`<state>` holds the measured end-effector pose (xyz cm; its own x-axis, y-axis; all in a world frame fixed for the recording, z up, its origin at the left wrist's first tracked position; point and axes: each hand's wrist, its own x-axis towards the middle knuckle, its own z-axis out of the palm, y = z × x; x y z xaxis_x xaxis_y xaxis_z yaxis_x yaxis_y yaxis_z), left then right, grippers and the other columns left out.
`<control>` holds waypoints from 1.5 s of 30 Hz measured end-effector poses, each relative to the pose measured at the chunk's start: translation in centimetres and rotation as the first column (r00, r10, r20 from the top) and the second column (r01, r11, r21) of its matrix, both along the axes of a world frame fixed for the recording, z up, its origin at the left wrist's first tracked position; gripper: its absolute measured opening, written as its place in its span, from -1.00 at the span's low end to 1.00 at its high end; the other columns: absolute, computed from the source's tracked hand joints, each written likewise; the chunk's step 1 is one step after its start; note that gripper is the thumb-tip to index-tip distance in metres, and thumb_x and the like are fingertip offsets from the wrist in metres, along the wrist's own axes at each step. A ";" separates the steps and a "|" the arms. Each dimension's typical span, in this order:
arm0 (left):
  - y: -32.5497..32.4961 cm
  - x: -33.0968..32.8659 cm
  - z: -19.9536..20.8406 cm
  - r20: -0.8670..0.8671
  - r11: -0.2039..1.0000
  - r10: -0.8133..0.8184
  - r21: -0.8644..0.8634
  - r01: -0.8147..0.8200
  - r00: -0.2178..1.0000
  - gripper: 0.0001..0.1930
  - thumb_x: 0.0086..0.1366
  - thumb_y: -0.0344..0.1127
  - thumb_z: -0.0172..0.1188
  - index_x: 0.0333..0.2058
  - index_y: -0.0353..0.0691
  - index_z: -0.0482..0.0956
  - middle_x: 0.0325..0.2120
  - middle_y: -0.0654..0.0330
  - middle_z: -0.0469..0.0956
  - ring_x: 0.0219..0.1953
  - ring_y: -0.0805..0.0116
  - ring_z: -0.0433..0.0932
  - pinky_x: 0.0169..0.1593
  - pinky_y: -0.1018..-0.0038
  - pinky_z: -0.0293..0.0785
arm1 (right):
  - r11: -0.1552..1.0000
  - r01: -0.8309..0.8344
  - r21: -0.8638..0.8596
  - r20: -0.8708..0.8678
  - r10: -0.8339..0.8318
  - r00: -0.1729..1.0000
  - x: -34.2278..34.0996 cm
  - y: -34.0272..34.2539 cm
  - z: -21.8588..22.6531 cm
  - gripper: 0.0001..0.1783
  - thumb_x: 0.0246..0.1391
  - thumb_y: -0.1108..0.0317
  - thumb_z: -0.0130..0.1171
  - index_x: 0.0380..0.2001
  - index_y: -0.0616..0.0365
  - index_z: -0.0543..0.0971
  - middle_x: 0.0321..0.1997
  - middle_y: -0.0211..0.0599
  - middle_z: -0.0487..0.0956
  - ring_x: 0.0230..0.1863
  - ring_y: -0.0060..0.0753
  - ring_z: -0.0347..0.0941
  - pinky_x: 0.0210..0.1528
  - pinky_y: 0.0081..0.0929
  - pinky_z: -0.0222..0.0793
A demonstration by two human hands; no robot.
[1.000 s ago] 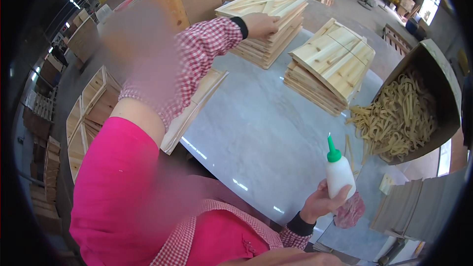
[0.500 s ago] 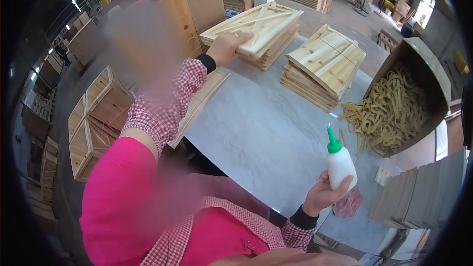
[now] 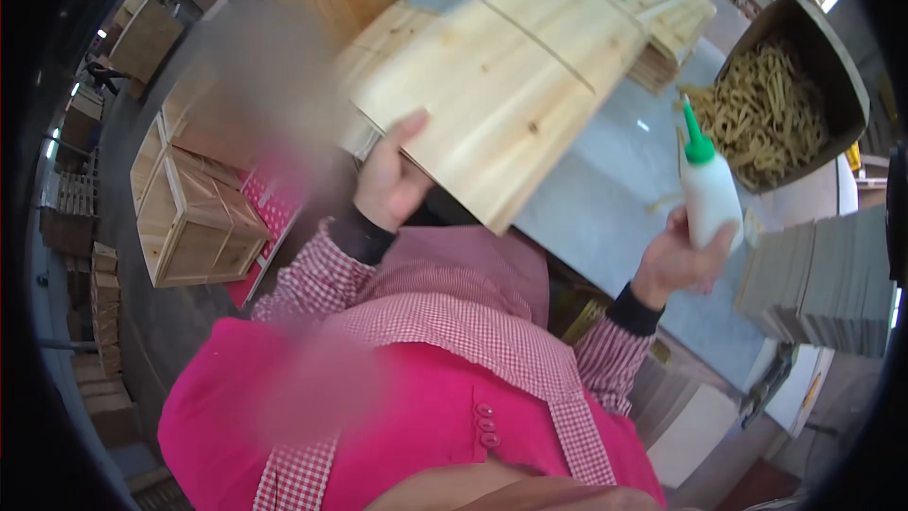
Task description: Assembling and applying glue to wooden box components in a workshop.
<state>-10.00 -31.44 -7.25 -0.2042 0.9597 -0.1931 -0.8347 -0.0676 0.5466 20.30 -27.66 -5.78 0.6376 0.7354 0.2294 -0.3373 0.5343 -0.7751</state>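
Observation:
My left hand (image 3: 390, 185) grips a pale wooden panel (image 3: 511, 85) by its near left edge, thumb on top and fingers underneath. The panel is tilted and held up off the table, with a thin dark line running across its face. In my right hand (image 3: 683, 263) is a white squeeze bottle (image 3: 711, 197) with a green pointed nozzle, held upright with the tip up. The bottle is clear of the panel, to its right. More wooden panels (image 3: 392, 30) lie partly hidden behind the lifted one.
A stack of slatted wooden panels (image 3: 662, 0) stands at the table's far side. On the right, a tipped brown box (image 3: 845, 57) spills yellowish strips (image 3: 771, 118) by the grey table (image 3: 567, 203). Grey boards (image 3: 818, 274) stand near right; wooden crates (image 3: 203, 218) sit on the left.
My left hand has drawn back from the far stack, bringing a panel close to me. The right hand with the bottle is now higher and further right in view. The view has shifted.

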 end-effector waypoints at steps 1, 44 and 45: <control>-1.1 1.3 -1.7 0.023 0.994 -0.053 -0.093 0.055 0.998 -0.48 0.23 -0.39 0.18 0.14 -0.31 0.25 0.08 0.05 0.39 0.11 0.15 0.40 0.20 0.18 0.34 | 0.999 0.006 -0.034 0.022 -0.005 1.000 0.1 0.9 -0.2 -0.55 0.18 0.01 0.00 -0.28 0.27 0.47 -0.49 -0.24 0.49 -0.59 -0.46 0.34 -0.58 -0.58 0.20; -6.6 3.0 -6.5 0.170 0.796 -0.371 -0.448 0.407 0.913 -0.39 0.32 -0.31 0.14 0.24 -0.25 0.07 0.16 0.03 0.30 0.19 0.16 0.34 0.25 0.14 0.31 | 0.980 -0.065 -0.190 0.846 0.197 0.496 -3.8 18.4 -7.7 -0.45 -0.07 0.07 0.37 -0.15 0.24 0.44 -0.30 -0.05 0.57 -0.31 -0.22 0.54 -0.24 -0.37 0.45; -6.5 3.1 -6.5 0.154 0.803 -0.368 -0.444 0.397 0.917 -0.40 0.32 -0.29 0.13 0.24 -0.25 0.08 0.15 0.03 0.31 0.18 0.16 0.35 0.24 0.15 0.32 | 0.986 -0.077 -0.146 0.879 0.165 0.447 -3.7 18.6 -7.2 -0.46 -0.07 0.08 0.37 -0.14 0.23 0.44 -0.30 -0.04 0.57 -0.31 -0.20 0.54 -0.24 -0.37 0.45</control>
